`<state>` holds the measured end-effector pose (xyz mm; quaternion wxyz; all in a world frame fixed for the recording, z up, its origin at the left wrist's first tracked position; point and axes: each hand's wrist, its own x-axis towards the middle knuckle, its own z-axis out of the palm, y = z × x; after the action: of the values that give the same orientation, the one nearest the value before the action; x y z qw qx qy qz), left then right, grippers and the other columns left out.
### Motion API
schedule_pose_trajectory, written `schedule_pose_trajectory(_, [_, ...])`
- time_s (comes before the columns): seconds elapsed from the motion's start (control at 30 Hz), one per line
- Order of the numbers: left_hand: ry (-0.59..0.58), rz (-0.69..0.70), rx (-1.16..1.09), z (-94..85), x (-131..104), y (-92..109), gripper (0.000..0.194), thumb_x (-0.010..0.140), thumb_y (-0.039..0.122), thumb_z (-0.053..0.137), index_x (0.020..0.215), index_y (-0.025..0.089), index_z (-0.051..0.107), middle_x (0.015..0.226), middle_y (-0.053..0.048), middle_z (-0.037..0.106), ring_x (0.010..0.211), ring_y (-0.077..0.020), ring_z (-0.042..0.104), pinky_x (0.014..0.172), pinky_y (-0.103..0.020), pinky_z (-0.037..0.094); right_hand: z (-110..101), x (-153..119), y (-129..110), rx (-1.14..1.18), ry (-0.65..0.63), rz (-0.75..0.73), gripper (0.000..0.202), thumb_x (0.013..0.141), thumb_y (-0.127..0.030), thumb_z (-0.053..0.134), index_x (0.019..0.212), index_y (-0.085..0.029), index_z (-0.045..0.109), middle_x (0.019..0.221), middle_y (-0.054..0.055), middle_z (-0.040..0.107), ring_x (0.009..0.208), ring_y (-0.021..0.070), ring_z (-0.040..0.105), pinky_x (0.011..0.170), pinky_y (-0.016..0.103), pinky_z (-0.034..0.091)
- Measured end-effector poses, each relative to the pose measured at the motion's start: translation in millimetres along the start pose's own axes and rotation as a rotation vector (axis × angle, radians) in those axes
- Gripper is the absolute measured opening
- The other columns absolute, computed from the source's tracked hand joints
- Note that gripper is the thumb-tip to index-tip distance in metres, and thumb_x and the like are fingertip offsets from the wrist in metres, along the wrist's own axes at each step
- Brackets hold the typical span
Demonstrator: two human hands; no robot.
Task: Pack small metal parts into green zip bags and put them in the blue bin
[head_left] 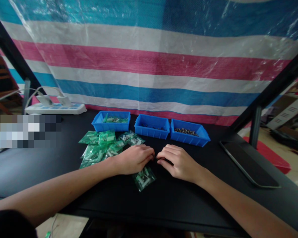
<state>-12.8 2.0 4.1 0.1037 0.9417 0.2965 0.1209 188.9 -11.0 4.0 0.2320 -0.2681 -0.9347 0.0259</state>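
Note:
My left hand point(136, 159) is closed, its thumb and fingertips pressed together just above the table. Facing it across a small gap, my right hand point(177, 162) is also closed in a pinch. Something tiny and dark shows between the fingertips; its kind is too small to tell. Under my left hand lies a small clear green bag point(144, 180) with pale plugs and screws inside, its upper part hidden by the fingers. A pile of similar green bags point(99, 147) spreads beyond my left wrist.
Three blue bins stand in a row: the left bin point(111, 127) with green bags, the middle bin point(151, 131) with a few dark small parts, the right bin point(190, 138) with metal pieces. A phone point(248, 163) lies right, a power strip point(56, 108) back left.

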Motion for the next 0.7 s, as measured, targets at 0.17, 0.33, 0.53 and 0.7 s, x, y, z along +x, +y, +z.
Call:
schedule_pose_trajectory(0.17, [-0.003, 0.017, -0.053, 0.4, -0.2, -1.9, 0.016, 0.088, 0.013, 0.036, 0.085, 0.017, 0.051, 0.082, -0.003, 0.058, 0.076, -0.0143, 0.055, 0.069, -0.023, 0.041, 1.5, 1.4, -1.2, -0.009, -0.045, 0.017, 0.013, 0.087, -0.025, 0.05, 0.082, -0.015, 0.059, 0.074, 0.003, 0.059, 0.07, 0.015, 0.05, 0.065, 0.028, 0.039])
schedule_pose_trajectory(0.33, [-0.011, 0.029, -0.028, 1.6, 0.2, -3.7, 0.018, 0.088, 0.012, 0.036, 0.087, 0.017, 0.052, 0.083, -0.004, 0.059, 0.078, -0.0158, 0.056, 0.07, -0.024, 0.041, 3.4, 1.5, -2.6, -0.051, -0.056, 0.01, 0.016, 0.087, -0.026, 0.049, 0.08, -0.016, 0.059, 0.073, 0.003, 0.059, 0.069, 0.015, 0.05, 0.064, 0.028, 0.037])
schedule_pose_trajectory(0.53, [-0.018, 0.043, -0.001, 0.9, -0.5, -2.6, 0.016, 0.088, 0.013, 0.036, 0.086, 0.018, 0.052, 0.082, -0.004, 0.058, 0.078, -0.016, 0.055, 0.07, -0.024, 0.041, 2.7, 1.6, -4.0, -0.09, -0.061, -0.001, 0.018, 0.088, -0.028, 0.049, 0.078, -0.016, 0.059, 0.071, 0.003, 0.058, 0.068, 0.0152, 0.049, 0.063, 0.028, 0.036])
schedule_pose_trajectory(0.7, [0.08, -0.157, -0.227, -6.2, 1.5, -4.6, 0.022, 0.09, 0.021, 0.033, 0.079, 0.017, 0.051, 0.069, -0.001, 0.057, 0.064, -0.0127, 0.054, 0.061, -0.023, 0.04, -10.1, -0.1, -0.1, -0.053, 0.002, 0.057, 0.012, 0.086, -0.024, 0.05, 0.085, -0.016, 0.058, 0.076, 0.003, 0.06, 0.072, 0.0158, 0.051, 0.067, 0.029, 0.039])
